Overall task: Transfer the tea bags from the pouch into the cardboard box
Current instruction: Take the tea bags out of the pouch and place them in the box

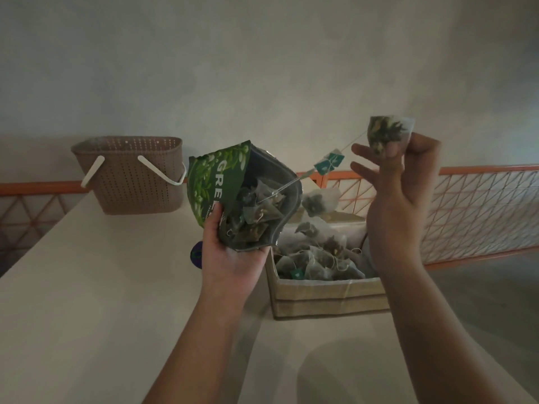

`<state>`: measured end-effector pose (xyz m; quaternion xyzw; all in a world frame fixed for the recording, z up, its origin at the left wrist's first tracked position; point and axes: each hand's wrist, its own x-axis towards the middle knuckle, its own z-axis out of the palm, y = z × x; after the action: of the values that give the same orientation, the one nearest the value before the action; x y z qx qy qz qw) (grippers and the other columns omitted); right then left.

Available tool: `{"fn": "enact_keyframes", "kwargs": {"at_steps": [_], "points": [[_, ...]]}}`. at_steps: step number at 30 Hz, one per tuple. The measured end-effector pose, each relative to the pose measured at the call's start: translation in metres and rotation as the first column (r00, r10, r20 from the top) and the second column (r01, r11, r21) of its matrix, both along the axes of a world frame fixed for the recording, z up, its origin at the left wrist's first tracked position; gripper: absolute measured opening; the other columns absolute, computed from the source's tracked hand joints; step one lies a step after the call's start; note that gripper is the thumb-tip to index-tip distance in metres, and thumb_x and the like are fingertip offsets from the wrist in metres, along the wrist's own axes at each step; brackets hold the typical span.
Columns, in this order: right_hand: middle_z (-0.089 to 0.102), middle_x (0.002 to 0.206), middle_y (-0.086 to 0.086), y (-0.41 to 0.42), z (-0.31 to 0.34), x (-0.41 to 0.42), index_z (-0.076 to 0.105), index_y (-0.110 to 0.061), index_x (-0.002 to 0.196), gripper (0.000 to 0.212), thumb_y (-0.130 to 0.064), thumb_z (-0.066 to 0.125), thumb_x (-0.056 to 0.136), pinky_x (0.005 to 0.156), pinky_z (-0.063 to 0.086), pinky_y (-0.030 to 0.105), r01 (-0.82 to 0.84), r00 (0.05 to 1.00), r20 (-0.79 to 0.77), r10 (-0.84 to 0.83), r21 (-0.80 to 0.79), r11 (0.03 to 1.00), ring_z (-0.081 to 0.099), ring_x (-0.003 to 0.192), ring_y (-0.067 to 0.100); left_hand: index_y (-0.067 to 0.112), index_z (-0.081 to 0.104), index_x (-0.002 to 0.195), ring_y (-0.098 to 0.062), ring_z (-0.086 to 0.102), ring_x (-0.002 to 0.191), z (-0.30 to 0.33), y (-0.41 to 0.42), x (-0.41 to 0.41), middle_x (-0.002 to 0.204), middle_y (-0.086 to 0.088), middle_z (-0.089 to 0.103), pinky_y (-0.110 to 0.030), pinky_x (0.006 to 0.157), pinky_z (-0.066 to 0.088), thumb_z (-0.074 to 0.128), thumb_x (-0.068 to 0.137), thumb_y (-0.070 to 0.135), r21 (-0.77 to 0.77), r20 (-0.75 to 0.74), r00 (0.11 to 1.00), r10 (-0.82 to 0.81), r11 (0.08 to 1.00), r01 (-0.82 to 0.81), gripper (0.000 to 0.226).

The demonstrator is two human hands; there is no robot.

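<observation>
While left hand (233, 258) grips pouch (242, 196), right hand (399, 182) pinches tea bag (386, 132).

My feed is dim and flat, with a greenish-grey cast and no glare anywhere. Soft shadows lie on the tabletop (87, 287) beneath the forearms, the broadest one near the bottom right. The wide lens bows the tabletop's edges and the orange railing (481, 199). The right hand (399, 182) looks slightly smeared, and I see the wall as grainy and blotched. The corners darken a little.
</observation>
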<state>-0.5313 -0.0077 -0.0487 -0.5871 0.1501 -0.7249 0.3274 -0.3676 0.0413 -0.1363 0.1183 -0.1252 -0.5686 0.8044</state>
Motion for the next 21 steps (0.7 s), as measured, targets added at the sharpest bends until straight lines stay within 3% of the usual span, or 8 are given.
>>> {"fn": "enact_keyframes", "kwargs": {"at_steps": [4, 6, 8, 11, 14, 17, 20, 21], "points": [[0.063, 0.120, 0.006, -0.020, -0.020, -0.001, 0.050, -0.016, 0.107, 0.005, -0.017, 0.049, 0.102, 0.085, 0.055, 0.035, -0.004, 0.983, -0.181, 0.022, 0.102, 0.995, 0.064, 0.109, 0.023, 0.018, 0.071, 0.132, -0.032, 0.060, 0.131, -0.003, -0.007, 0.003, 0.138, -0.011, 0.067, -0.042, 0.106, 0.047, 0.049, 0.103, 0.045, -0.006, -0.012, 1.000, 0.026, 1.000, -0.026, 0.045], [0.067, 0.109, 0.000, -0.027, -0.029, -0.002, 0.056, -0.015, 0.100, 0.002, -0.016, 0.056, 0.099, 0.079, 0.054, 0.029, 0.083, 0.943, -0.330, -0.031, 0.144, 0.986, 0.065, 0.100, 0.015, 0.018, 0.077, 0.121, -0.032, 0.059, 0.132, -0.003, -0.010, 0.003, 0.138, -0.011, 0.066, -0.043, 0.112, 0.044, 0.047, 0.103, 0.045, -0.002, -0.001, 0.999, 0.043, 0.999, -0.043, 0.044], [0.068, 0.100, -0.002, -0.030, -0.038, -0.004, 0.059, -0.014, 0.096, 0.006, -0.008, 0.058, 0.095, 0.074, 0.054, 0.026, 0.188, 0.920, -0.376, -0.108, 0.183, 0.965, 0.065, 0.092, 0.010, 0.017, 0.080, 0.114, -0.032, 0.058, 0.133, -0.001, -0.012, 0.004, 0.136, -0.011, 0.067, -0.043, 0.114, 0.042, 0.048, 0.102, 0.046, 0.000, -0.002, 0.999, 0.043, 0.999, -0.043, 0.045], [0.058, 0.115, -0.003, -0.033, -0.050, -0.006, 0.055, -0.022, 0.109, 0.026, -0.007, 0.058, 0.087, 0.093, 0.051, 0.043, 0.303, 0.849, -0.513, -0.131, 0.267, 0.915, 0.057, 0.106, 0.013, 0.014, 0.076, 0.122, -0.032, 0.055, 0.137, -0.002, -0.014, 0.007, 0.139, -0.012, 0.066, -0.042, 0.117, 0.040, 0.051, 0.099, 0.046, -0.011, 0.001, 0.999, 0.039, 0.999, -0.039, 0.047], [0.043, 0.124, -0.009, -0.026, -0.058, 0.000, 0.047, -0.032, 0.117, 0.043, -0.008, 0.059, 0.083, 0.106, 0.035, 0.052, 0.393, 0.762, -0.618, -0.194, 0.204, 0.897, 0.040, 0.122, 0.017, 0.014, 0.066, 0.136, -0.032, 0.050, 0.141, -0.008, -0.013, 0.009, 0.146, -0.012, 0.060, -0.042, 0.112, 0.043, 0.055, 0.094, 0.046, -0.023, 0.017, 0.999, 0.040, 0.999, -0.040, 0.054], [0.044, 0.115, -0.009, -0.014, -0.054, 0.014, 0.060, -0.030, 0.102, 0.028, -0.014, 0.056, 0.079, 0.101, 0.038, 0.047, 0.334, 0.802, -0.536, -0.262, 0.040, 0.942, 0.041, 0.116, 0.016, 0.016, 0.068, 0.135, -0.032, 0.052, 0.140, -0.011, -0.011, 0.007, 0.145, -0.012, 0.061, -0.041, 0.111, 0.045, 0.055, 0.091, 0.045, -0.018, 0.029, 0.998, 0.050, 0.999, -0.050, 0.054], [0.049, 0.119, -0.005, -0.006, -0.055, 0.034, 0.070, -0.031, 0.090, 0.013, -0.034, 0.061, 0.081, 0.095, 0.037, 0.046, 0.347, 0.691, -0.617, -0.375, -0.172, 0.922, 0.039, 0.114, 0.017, 0.017, 0.070, 0.132, -0.031, 0.054, 0.138, -0.015, -0.008, 0.006, 0.146, -0.011, 0.060, -0.042, 0.114, 0.041, 0.051, 0.097, 0.045, 0.002, 0.039, 0.996, 0.080, 0.997, -0.080, 0.048], [0.049, 0.123, -0.004, -0.004, -0.056, 0.041, 0.071, -0.034, 0.089, 0.017, -0.047, 0.063, 0.081, 0.095, 0.034, 0.044, 0.347, 0.636, -0.668, -0.387, -0.201, 0.916, 0.038, 0.116, 0.020, 0.017, 0.072, 0.130, -0.029, 0.055, 0.137, -0.016, -0.007, 0.006, 0.145, -0.011, 0.061, -0.041, 0.112, 0.042, 0.050, 0.099, 0.045, 0.012, 0.036, 0.995, 0.088, 0.996, -0.089, 0.047]]}}
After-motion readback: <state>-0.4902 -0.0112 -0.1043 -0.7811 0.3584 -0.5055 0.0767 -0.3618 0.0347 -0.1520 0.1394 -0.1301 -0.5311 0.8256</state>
